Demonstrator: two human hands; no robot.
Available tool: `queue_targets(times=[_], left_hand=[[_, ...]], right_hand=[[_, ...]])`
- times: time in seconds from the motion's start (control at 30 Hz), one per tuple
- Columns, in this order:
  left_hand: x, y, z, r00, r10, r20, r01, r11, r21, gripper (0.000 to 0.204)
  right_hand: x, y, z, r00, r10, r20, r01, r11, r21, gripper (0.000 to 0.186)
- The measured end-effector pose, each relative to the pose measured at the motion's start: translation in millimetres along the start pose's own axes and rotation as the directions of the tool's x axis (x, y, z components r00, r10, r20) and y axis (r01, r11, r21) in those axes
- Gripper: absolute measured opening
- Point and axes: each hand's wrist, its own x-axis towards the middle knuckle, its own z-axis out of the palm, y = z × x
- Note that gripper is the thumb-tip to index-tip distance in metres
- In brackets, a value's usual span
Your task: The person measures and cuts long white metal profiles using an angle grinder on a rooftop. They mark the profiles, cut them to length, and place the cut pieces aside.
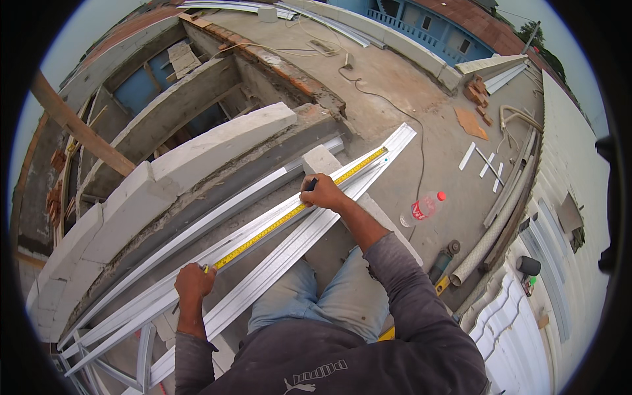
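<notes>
Tape: long flat yellow measuring tape (263, 234), stretched along silver ribbed metal profiles (247, 230), 8 to 2 o'clock.
Left hand (195, 282): 8 o'clock, fingers closed on tape's near end.
Right hand (322, 192): view centre, over tape, fingers pinching small dark object (311, 185), kind unclear.
Measuring: tape laid out; looks mid-job.
Profiles: no mark or cut visible beside tape; seem unworked there.
Grinder: grey-green cylindrical angle grinder (442, 263), 4 o'clock, on floor, not in hand.
</notes>
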Motion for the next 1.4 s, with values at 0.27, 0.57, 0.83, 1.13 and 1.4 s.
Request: queue_targets(times=[0.27, 0.57, 0.83, 1.13, 1.4], left_hand=[[0, 0, 1, 1.0, 0.006, 0.0, -0.006, 1.0, -0.009, 0.053], [-3, -1, 6, 0.999, 0.045, -0.03, -0.044, 0.999, 0.021, 0.052], [-7, -4, 11, 0.995, 0.061, -0.075, -0.061, 0.998, 0.008, 0.051], [-11, -4, 15, 0.99, 0.073, -0.124, -0.073, 0.997, 0.005, 0.049], [-9, -10, 17, 0.98, 0.138, -0.142, -0.138, 0.99, 0.006, 0.053]], right_hand=[[7, 4, 3, 0.99, -0.124, -0.063, 0.1, 0.95, -0.295, 0.021], [5, 4, 1, 0.995, -0.094, -0.035, 0.08, 0.954, -0.289, 0.016], [5, 5, 4, 0.997, -0.044, -0.062, 0.028, 0.969, -0.245, 0.014], [6, 12, 7, 0.991, -0.049, -0.122, 0.024, 0.981, -0.192, 0.02], [-13, -2, 4, 0.984, 0.013, -0.177, 0.022, 0.981, 0.194, 0.016]])
